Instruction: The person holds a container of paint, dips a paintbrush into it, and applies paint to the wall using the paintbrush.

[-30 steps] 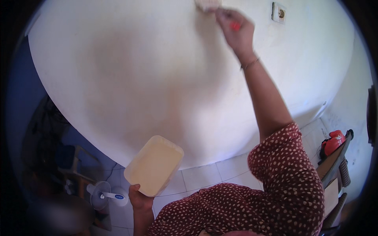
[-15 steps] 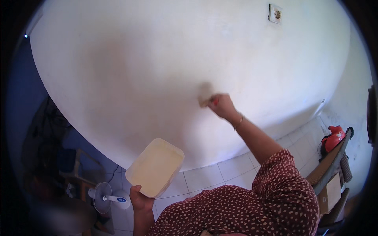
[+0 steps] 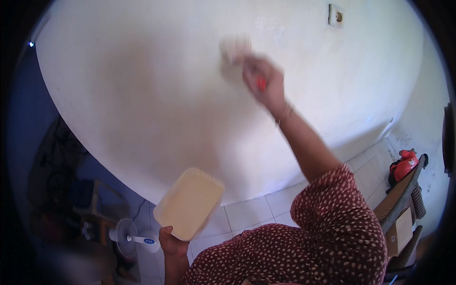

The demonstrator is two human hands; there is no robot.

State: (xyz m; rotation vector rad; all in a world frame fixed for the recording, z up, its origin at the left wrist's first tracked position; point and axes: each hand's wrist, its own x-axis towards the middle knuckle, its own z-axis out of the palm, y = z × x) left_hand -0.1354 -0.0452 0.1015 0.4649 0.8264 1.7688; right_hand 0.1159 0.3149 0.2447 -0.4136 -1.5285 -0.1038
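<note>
In my right hand (image 3: 266, 80) is a paintbrush (image 3: 236, 50) with a red handle, its pale bristles smeared by motion. The bristles are at the cream-white wall (image 3: 166, 95), pointing up and left; whether they press on it is too blurred to tell. Low in the view, my left hand (image 3: 174, 243) grips the near edge of a rectangular plastic tub (image 3: 190, 204), thumb over the rim. Pale cream paint shows inside the tub, which is held a little away from the wall.
A wall socket (image 3: 336, 16) is high on the right. White floor tiles (image 3: 247, 213) run along the wall's foot. At lower left stands a white fan (image 3: 128, 237) beside a wooden stool (image 3: 97, 199). On the right are a red bag (image 3: 403, 165), a chair (image 3: 396, 190) and a cardboard box (image 3: 400, 232).
My right hand has swept the paintbrush upward and slightly left along the wall. The tub in my left hand has stayed nearly in place.
</note>
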